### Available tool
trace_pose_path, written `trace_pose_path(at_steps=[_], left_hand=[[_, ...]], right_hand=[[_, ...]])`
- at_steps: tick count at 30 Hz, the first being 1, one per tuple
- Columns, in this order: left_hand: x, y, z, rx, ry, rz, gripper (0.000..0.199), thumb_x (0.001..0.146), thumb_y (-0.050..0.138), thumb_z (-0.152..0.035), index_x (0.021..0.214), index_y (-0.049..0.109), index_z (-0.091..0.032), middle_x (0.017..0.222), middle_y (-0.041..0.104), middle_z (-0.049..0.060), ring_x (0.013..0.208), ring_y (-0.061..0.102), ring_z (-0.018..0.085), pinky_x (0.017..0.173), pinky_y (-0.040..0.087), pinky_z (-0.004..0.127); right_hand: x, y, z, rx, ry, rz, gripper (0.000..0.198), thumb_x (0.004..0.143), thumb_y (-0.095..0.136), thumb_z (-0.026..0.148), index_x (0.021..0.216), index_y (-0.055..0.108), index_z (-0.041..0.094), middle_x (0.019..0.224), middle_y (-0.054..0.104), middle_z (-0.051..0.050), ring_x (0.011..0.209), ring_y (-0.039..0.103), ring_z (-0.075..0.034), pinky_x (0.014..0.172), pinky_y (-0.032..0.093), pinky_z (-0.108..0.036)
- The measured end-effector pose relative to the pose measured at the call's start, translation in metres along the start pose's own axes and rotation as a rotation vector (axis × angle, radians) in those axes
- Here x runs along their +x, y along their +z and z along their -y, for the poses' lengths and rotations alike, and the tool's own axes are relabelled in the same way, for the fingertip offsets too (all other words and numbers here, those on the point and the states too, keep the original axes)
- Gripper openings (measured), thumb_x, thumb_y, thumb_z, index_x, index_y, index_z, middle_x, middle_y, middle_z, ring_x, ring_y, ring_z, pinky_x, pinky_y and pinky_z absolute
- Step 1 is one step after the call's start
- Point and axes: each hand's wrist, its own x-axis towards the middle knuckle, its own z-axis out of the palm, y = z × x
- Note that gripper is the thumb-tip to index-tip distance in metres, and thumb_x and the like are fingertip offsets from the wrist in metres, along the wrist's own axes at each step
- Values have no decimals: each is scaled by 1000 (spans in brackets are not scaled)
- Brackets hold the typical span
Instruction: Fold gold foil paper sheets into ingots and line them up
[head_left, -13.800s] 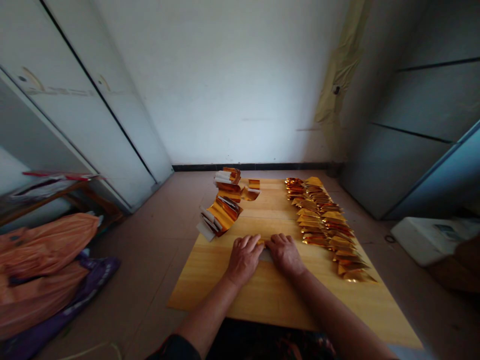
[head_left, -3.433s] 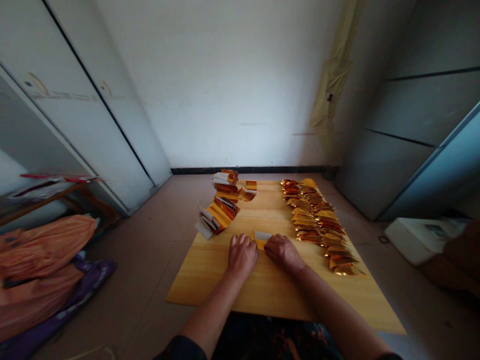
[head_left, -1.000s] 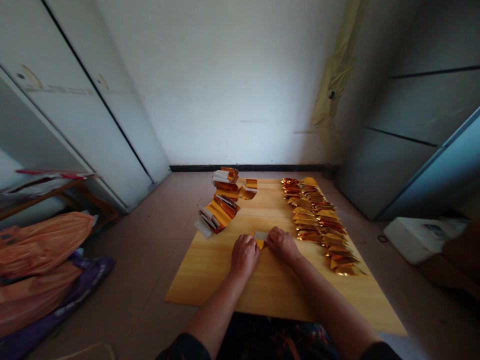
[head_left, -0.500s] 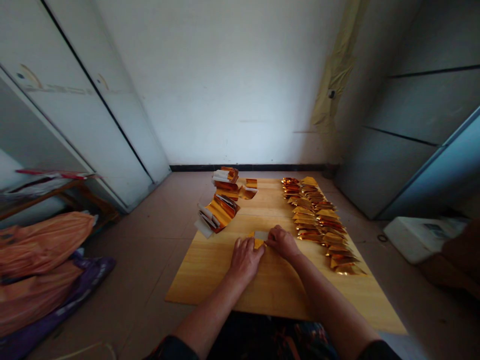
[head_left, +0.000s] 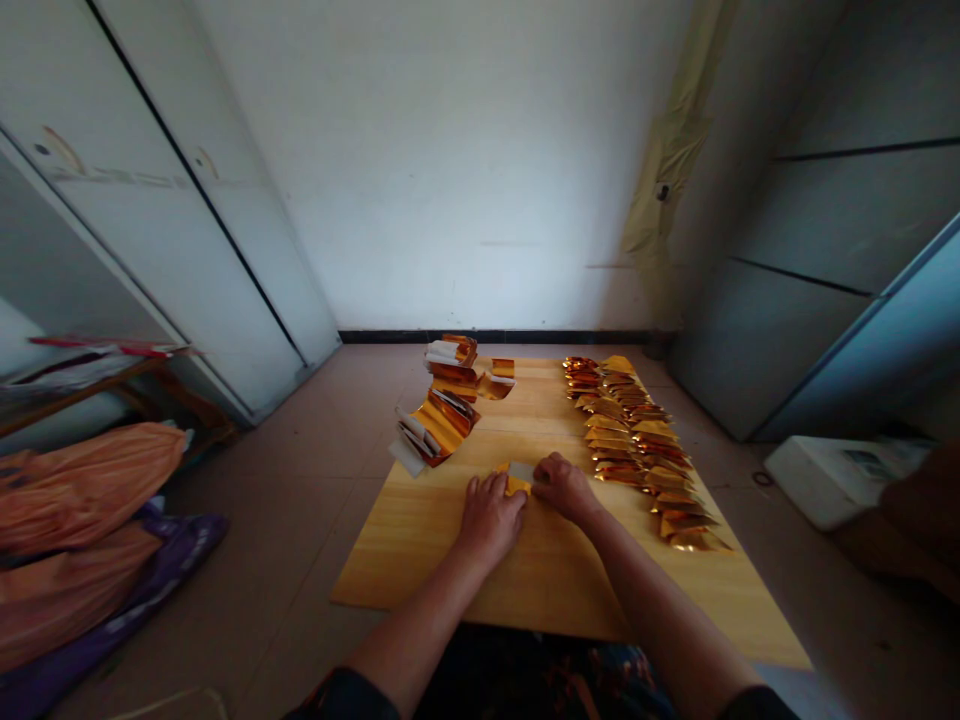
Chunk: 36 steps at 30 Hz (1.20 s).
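A small sheet of gold foil paper [head_left: 521,470], its pale grey back partly showing, lies on the wooden board in front of me. My left hand [head_left: 490,515] presses on its left side, fingers bent over the gold part and thumb towards the middle. At the right edge, my right hand [head_left: 564,488] has its fingers closed in a pinch on the paper. The exact fold under my fingers is hidden. To the right stand two long rows of folded gold paper pieces [head_left: 611,425]. Loose curled gold sheets [head_left: 446,425] with grey backs are piled at the upper left.
The wooden board [head_left: 405,560] sits low over a tiled floor. Beyond it is a white wall [head_left: 465,180]. Cabinets [head_left: 225,230] stand at the left, with orange bags [head_left: 90,490] below. A white box [head_left: 817,480] lies on the right.
Both hands stay at the same sheet with only slight finger shifts. My right hand is a touch lower. The rows and the pile are unchanged.
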Motion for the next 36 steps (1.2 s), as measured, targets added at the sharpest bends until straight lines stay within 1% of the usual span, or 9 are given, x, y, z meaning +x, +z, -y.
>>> trace_pose_path(at_steps=[5,8,11,15,18,21,26,31,36], left_hand=[[13,0,2,-98,-90,-16,14,84,56,-31,81,68,-24,106,64,7,106,53,23,96,33,45],[20,6,6,-163,-168,-35,11,82,58,-27,77,67,-23,110,66,5,108,53,21,99,29,46],[25,14,13,-242,-201,-63,8,80,59,-24,76,65,-23,118,65,2,116,51,21,104,24,48],[30,19,28,-314,-100,-22,18,79,55,-17,91,65,-26,125,61,1,124,46,19,106,20,49],[35,15,37,-334,-40,85,21,75,53,-14,85,67,-26,125,61,1,128,42,21,107,19,50],[38,12,41,-340,-16,141,24,73,51,-11,83,67,-26,126,61,0,129,41,21,107,18,52],[36,13,40,-378,-7,111,28,72,46,-8,84,64,-26,126,61,-2,129,42,19,107,15,54],[36,14,41,-376,19,130,26,74,46,-8,76,64,-26,126,60,-3,128,42,20,107,12,54],[35,13,40,-363,14,115,16,75,53,-14,77,64,-25,127,60,-2,128,42,22,108,11,53]], right_hand=[[-6,1,-3,-36,-94,-28,22,81,50,9,91,67,19,98,63,-6,89,56,-15,76,40,-23],[-16,2,-3,-97,-168,-52,25,85,48,12,97,67,22,110,62,-7,99,52,-18,80,39,-28],[-29,4,4,-145,-191,-54,22,88,48,17,96,67,24,111,63,-6,102,50,-21,80,38,-31],[-42,5,15,-127,-239,-51,19,87,50,16,89,67,23,101,65,-6,96,52,-20,79,37,-30],[-43,4,14,-85,-272,-20,18,87,51,18,83,68,22,91,66,-5,90,54,-18,77,37,-29],[-37,2,3,-21,-330,-18,15,83,56,19,90,69,23,94,66,-5,89,54,-18,77,38,-28],[-23,6,-18,59,-430,-41,18,79,63,21,96,69,23,104,62,-6,93,53,-18,81,40,-29],[-16,12,-18,30,-477,-87,7,83,61,21,84,69,21,92,62,-5,85,52,-16,76,39,-27],[-13,17,-17,-7,-586,-126,18,89,52,23,80,68,20,82,61,-5,77,51,-15,70,38,-26]])
